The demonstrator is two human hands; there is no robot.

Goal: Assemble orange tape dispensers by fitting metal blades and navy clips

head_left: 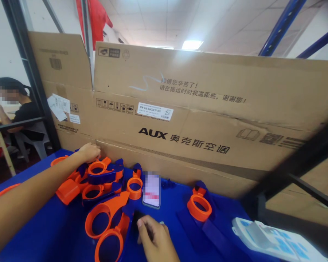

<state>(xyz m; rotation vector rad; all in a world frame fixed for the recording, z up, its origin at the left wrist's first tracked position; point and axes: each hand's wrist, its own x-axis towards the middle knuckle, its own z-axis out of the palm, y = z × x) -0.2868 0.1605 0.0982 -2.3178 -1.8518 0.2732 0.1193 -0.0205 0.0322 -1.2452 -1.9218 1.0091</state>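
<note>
My left hand (89, 152) reaches far across the blue table (49, 229) to the back of a pile of orange and blue plastic tape-dispenser parts (102, 174), its fingers curled down onto them. Whether it grips one is hidden. My right hand (155, 238) rests near the front, fingers bent over a small dark piece next to two large orange ring parts (105, 225). A phone (151, 190) lies flat just beyond that hand.
A big AUX cardboard box (207, 120) stands as a wall behind the table. One orange and blue dispenser (199, 205) sits alone at right. A white and blue packet stack (273, 240) lies at the lower right. A seated person (13, 105) is at far left.
</note>
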